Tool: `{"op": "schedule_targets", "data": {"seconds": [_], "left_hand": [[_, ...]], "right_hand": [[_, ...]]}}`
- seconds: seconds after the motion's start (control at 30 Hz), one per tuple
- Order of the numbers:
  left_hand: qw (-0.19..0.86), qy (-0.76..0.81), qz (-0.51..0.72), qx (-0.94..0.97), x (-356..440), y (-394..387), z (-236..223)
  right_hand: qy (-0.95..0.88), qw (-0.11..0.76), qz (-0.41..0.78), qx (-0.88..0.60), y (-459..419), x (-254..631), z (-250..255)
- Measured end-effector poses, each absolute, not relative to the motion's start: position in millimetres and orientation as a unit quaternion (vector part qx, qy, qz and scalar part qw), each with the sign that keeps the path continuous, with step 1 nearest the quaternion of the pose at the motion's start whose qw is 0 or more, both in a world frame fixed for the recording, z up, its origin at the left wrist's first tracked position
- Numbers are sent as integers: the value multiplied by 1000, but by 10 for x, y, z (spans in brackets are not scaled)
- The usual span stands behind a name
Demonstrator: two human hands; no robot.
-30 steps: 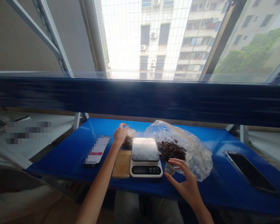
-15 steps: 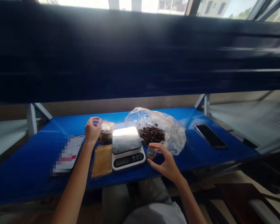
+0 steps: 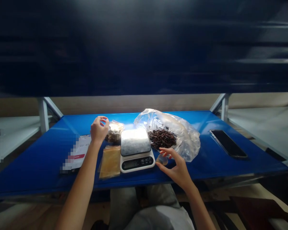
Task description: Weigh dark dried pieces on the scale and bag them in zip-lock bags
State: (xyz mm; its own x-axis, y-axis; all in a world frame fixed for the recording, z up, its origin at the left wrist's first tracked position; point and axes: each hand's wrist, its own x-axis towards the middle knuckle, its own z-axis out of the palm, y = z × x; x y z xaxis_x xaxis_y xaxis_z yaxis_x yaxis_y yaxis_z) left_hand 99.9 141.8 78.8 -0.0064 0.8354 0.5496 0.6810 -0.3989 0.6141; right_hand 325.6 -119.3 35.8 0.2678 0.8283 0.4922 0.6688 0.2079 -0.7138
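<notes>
My left hand (image 3: 99,130) is raised at the left, its fingers loosely bent with a gap and nothing visible in them. Just right of it stand small clear bags (image 3: 115,131) with dark contents. My right hand (image 3: 176,166) has its thumb and fingers around a small clear cup (image 3: 162,159) at the table's front. Between the hands sits a white digital scale (image 3: 136,143), its metal plate bare. Beyond the cup, a big clear plastic bag (image 3: 188,140) lies spread under a heap of dark dried pieces (image 3: 162,138).
A stack of flat yellowish bags (image 3: 110,162) lies left of the scale. Farther left, a phone (image 3: 80,151) with a lit screen is partly behind my left forearm. A dark-screened phone (image 3: 228,143) lies at the right on the blue table (image 3: 206,169).
The camera has tilted down, so the window has left view. My left hand has drawn back leftward from the small filled bags. My right hand stays around the cup.
</notes>
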Motion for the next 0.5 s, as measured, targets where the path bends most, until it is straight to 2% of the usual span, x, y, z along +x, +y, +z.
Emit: {"op": "schedule_targets", "data": {"seconds": [0.37,0.5], "left_hand": [[61,534,462,705,1015,1393,795],[53,525,449,721,1022,1391,778]], "right_hand": [[-623,460,54,-630,-1200,3292,338],[-621,476,44,-622,-1211,3275,362]]}}
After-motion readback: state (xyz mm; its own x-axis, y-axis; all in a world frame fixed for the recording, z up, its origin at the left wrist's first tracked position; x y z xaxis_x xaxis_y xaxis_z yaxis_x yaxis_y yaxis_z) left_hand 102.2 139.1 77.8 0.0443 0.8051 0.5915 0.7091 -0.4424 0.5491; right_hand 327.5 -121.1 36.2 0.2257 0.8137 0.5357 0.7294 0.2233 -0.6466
